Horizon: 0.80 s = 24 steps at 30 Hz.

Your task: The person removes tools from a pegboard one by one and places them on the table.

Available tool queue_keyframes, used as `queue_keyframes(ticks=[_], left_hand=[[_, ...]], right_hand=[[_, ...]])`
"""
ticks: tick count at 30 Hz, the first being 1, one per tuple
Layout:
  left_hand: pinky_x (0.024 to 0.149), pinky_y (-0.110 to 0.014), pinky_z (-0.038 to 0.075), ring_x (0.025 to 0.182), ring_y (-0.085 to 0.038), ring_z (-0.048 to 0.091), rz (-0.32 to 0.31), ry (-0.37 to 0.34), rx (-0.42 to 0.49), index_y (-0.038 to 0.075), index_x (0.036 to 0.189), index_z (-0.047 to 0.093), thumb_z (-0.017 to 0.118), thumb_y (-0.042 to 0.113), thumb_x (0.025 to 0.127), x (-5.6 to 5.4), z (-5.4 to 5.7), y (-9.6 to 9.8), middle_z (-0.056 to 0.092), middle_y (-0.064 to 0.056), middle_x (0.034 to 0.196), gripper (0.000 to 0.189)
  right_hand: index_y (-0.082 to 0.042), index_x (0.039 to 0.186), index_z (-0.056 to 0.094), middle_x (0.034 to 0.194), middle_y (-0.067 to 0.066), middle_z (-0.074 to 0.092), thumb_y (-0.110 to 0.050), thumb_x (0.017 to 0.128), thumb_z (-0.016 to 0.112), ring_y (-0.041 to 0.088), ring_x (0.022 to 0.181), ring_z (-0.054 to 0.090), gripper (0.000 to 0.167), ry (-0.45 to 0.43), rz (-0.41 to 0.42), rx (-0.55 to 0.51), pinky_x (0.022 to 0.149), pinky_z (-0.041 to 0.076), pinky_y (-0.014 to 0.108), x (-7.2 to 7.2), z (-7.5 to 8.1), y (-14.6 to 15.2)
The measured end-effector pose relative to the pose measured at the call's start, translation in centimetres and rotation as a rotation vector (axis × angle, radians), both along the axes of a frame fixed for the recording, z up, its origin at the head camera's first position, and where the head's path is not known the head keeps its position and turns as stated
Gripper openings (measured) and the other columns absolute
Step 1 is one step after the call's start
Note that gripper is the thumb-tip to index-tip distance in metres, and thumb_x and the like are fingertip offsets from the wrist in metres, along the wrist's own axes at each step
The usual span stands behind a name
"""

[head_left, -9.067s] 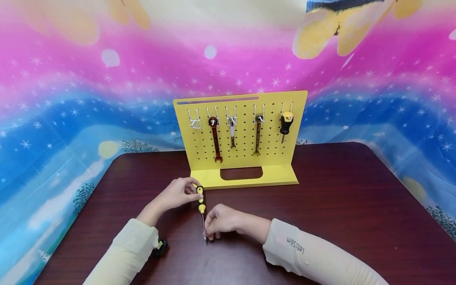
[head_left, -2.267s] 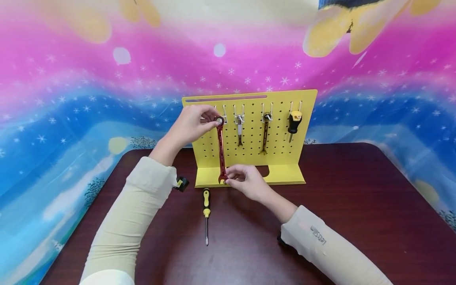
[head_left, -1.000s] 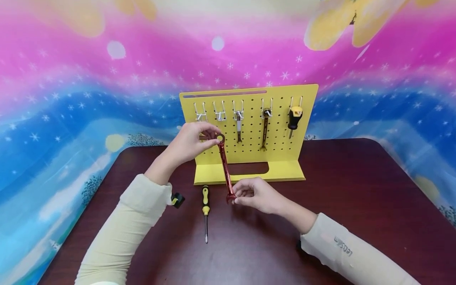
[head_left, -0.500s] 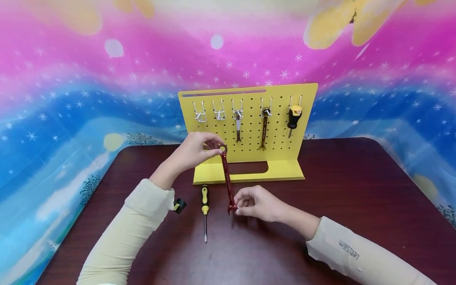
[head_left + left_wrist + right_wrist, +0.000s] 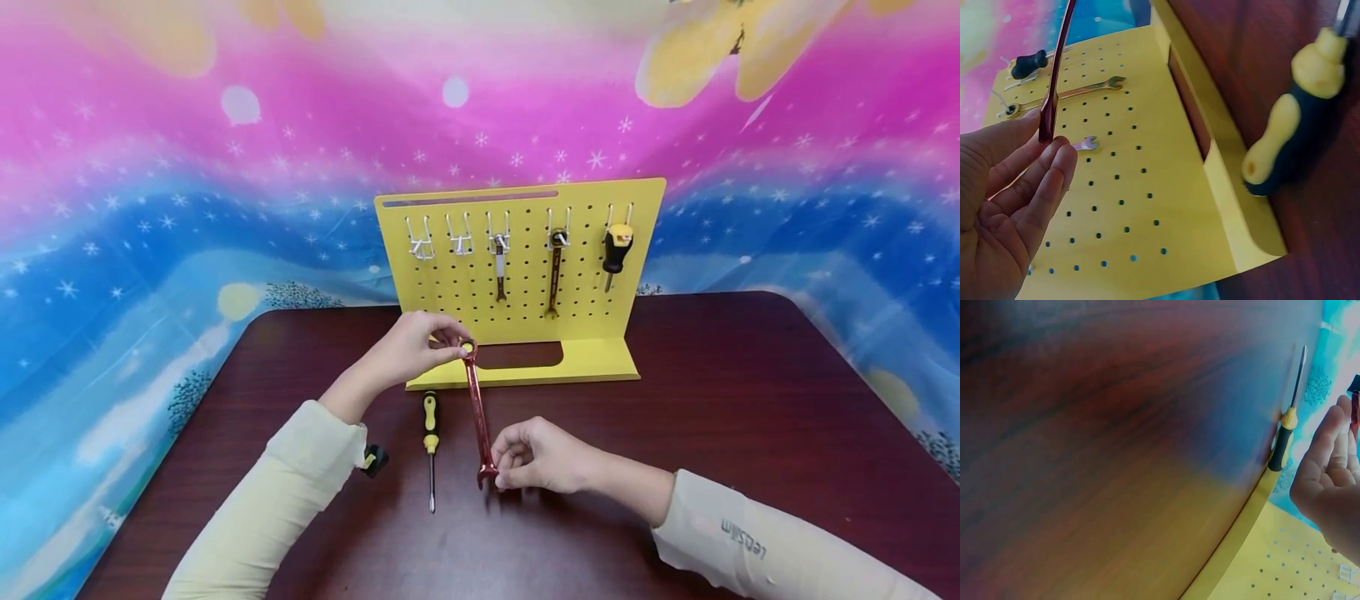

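Observation:
A shiny red combination wrench [image 5: 478, 412] slants between both hands, in front of the yellow pegboard [image 5: 450, 308]. My left hand [image 5: 416, 346] pinches its ring end between thumb and fingers. At the lower end, my right hand [image 5: 543, 457] pinches the open jaw with thumb and fingertips. In the left wrist view the wrench [image 5: 1052, 94] is seen edge-on, rising from the left fingertips. Left of it on the table lies a yellow-and-black screwdriver [image 5: 431, 433], its handle toward the pegboard and its shaft toward the front.
On the pegboard hang a small wrench [image 5: 501, 271], a brass-coloured wrench [image 5: 556, 275] and a stubby screwdriver [image 5: 618, 248]. Two white hooks [image 5: 461, 237] at its left hold nothing. The dark wooden table [image 5: 712, 400] is backed by a patterned cloth [image 5: 300, 167].
Earlier both hands were on the screwdriver, which now lies on the table. The red wrench has come off its hook, and both hands have lowered it toward the table, right of the screwdriver.

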State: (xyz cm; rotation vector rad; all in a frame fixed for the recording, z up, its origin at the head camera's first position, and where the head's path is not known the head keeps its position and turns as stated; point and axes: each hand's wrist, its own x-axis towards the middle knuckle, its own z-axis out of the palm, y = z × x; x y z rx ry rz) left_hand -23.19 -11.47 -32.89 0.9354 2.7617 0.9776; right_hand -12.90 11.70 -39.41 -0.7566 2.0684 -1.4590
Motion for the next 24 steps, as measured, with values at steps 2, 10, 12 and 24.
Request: queue_keyframes(ticks=[2,10,12,24], left_hand=[[0.079,-0.030,0.058,0.086,-0.013,0.066,-0.004,-0.010,-0.008,0.008,0.108,0.074,0.071,0.015,0.092,0.1,-0.4,0.0,0.072,-0.001,0.090,0.017],[0.074,-0.026,0.057,0.083,-0.011,0.066,-0.027,-0.038,-0.020,0.006,0.107,0.074,0.073,0.014,0.091,0.2,-2.1,0.1,0.072,-0.002,0.088,0.018],[0.073,-0.025,0.057,0.082,-0.011,0.065,-0.031,-0.056,-0.016,0.006,0.107,0.074,0.073,0.013,0.091,0.1,-2.6,0.1,0.072,-0.002,0.088,0.018],[0.066,-0.020,0.054,0.076,-0.008,0.064,-0.067,-0.109,-0.046,0.003,0.105,0.074,0.073,0.013,0.090,0.1,-5.2,0.1,0.074,-0.004,0.086,0.017]], right_hand=[[0.010,0.090,0.063,0.074,0.006,0.067,0.004,0.081,0.071,0.004,0.066,0.059,0.013,-0.014,0.001,0.002,0.057,0.048,0.015,0.2,-0.1,0.0],[0.011,0.090,0.063,0.074,0.013,0.071,0.006,0.081,0.069,0.007,0.064,0.061,0.013,-0.087,0.013,0.013,0.056,0.048,0.015,0.7,-0.7,-0.1],[0.011,0.091,0.063,0.075,0.015,0.071,0.007,0.081,0.067,0.008,0.065,0.061,0.012,-0.108,0.021,0.010,0.057,0.049,0.015,0.8,-0.8,-0.1],[0.010,0.087,0.063,0.073,0.023,0.070,0.011,0.078,0.062,0.010,0.056,0.061,0.009,-0.193,0.045,0.022,0.056,0.057,0.024,1.3,-1.3,-0.1]])
